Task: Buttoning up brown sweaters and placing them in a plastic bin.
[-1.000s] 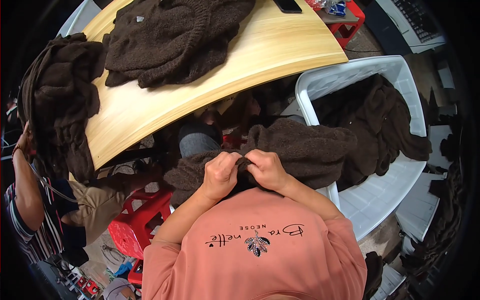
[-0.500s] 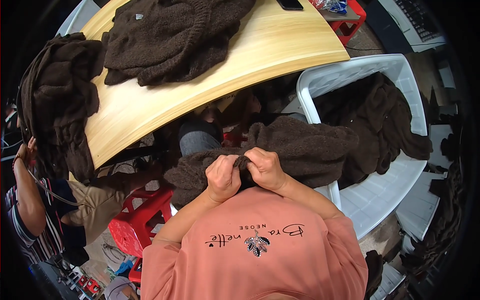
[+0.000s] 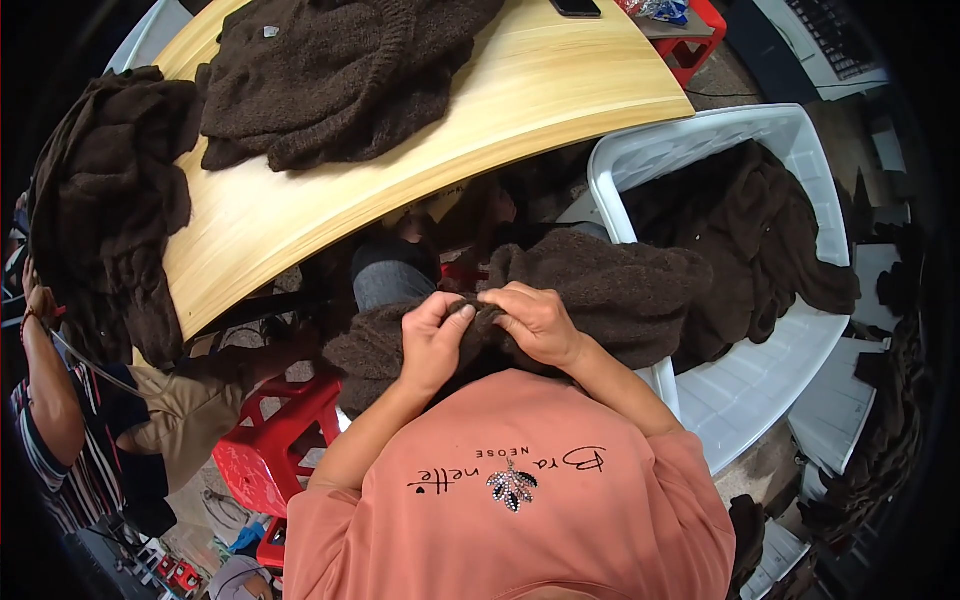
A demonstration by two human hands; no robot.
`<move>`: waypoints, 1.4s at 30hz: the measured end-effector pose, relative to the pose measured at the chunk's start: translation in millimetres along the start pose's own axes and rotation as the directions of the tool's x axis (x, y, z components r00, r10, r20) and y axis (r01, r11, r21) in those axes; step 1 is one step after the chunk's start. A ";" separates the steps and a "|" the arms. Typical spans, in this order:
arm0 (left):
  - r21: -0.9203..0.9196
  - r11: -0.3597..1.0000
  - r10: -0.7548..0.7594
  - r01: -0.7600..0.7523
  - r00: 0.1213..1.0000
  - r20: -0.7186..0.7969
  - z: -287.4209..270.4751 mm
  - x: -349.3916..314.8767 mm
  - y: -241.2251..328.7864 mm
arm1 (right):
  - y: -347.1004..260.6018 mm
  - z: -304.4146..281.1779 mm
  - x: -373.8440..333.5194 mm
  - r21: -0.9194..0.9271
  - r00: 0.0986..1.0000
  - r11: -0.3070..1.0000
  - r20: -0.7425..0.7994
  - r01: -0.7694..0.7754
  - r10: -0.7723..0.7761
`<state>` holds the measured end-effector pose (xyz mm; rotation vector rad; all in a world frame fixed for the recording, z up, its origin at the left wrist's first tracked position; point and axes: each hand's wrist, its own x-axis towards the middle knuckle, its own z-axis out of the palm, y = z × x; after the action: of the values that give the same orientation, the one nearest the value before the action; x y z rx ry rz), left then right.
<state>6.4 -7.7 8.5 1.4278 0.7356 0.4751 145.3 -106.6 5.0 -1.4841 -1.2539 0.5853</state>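
Note:
A dark brown knitted garment (image 3: 610, 290) lies across my lap, its right end reaching over the rim of the white bin. My left hand (image 3: 432, 345) pinches a small fold of its knit between thumb and fingers. Close beside it, my right hand (image 3: 535, 322) grips the same bit of fabric, fingertips nearly meeting those of the left. Whatever fine detail sits between the fingertips is too small to make out.
A wooden table (image 3: 560, 90) ahead bears a pile of brown knitwear (image 3: 320, 80) and a phone (image 3: 576, 7). More brown knitwear (image 3: 110, 200) hangs over its left end, near a co-worker's hand (image 3: 42, 303). At right stands a white plastic bin (image 3: 740, 420); at left, a red stool (image 3: 265, 450).
My hands have shifted their hold on the fold: the left thumb now points up, and the right hand has turned flatter with its fingers stretched toward the left. The garment stays on my lap.

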 end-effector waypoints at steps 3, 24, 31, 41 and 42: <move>-0.253 0.951 -0.165 0.178 0.984 0.073 -2.3 4.5 5.8 | -6.4 -3.1 -2.7 -0.168 0.979 0.975 -0.120 0.145 -0.166; -0.380 0.830 -0.299 0.409 0.900 0.317 -11.7 9.0 6.0 | -2.9 -7.3 -9.2 0.563 0.890 0.697 0.188 -0.444 0.415; 0.262 0.961 0.017 -0.090 0.963 0.268 -9.4 5.8 16.7 | -10.2 -3.6 -7.3 0.439 0.914 0.804 0.134 -0.401 0.383; 0.251 0.962 -0.166 0.106 0.958 0.234 -7.6 6.8 -12.2 | 9.3 24.6 -14.3 -0.078 0.998 0.997 0.057 -0.009 0.014; 0.218 0.970 -0.156 0.109 0.965 0.211 -7.0 8.4 -4.8 | 11.6 22.7 -14.2 -0.050 0.999 0.998 0.016 -0.047 0.048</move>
<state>6.7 2.5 2.5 1.5819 0.7043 0.1299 125.7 -109.2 -16.4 -1.5570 -1.2573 0.6028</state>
